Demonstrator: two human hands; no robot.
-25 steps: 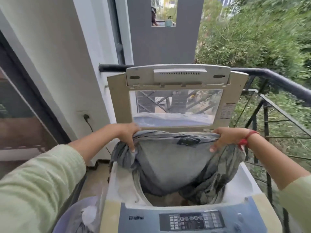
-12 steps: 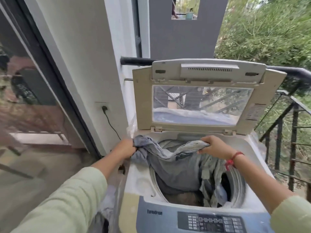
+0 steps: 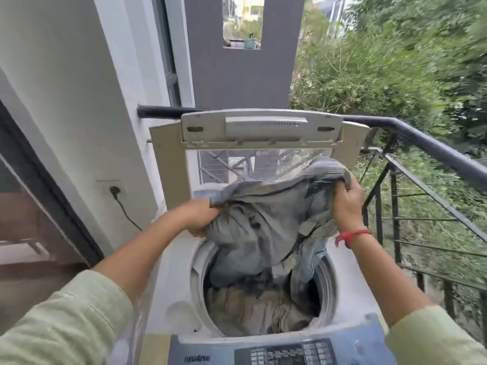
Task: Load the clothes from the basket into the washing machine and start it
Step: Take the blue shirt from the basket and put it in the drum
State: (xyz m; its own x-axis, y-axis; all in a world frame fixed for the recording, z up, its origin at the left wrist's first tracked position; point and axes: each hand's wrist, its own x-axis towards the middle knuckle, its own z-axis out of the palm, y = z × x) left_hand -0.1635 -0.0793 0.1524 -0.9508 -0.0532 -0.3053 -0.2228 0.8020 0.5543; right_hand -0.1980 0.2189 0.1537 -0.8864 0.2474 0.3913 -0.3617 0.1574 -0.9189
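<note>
Left hand (image 3: 201,218) and right hand (image 3: 347,204) each grip the grey jeans (image 3: 263,222), held bunched above the open washing machine (image 3: 179,299) drum, its lower part hanging inside

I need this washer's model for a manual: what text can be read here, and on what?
Brand word on the control panel: blurred, perhaps ending "Drum".
Button labels on that panel: too small to read.
Black tag on the grey garment: unreadable.
</note>
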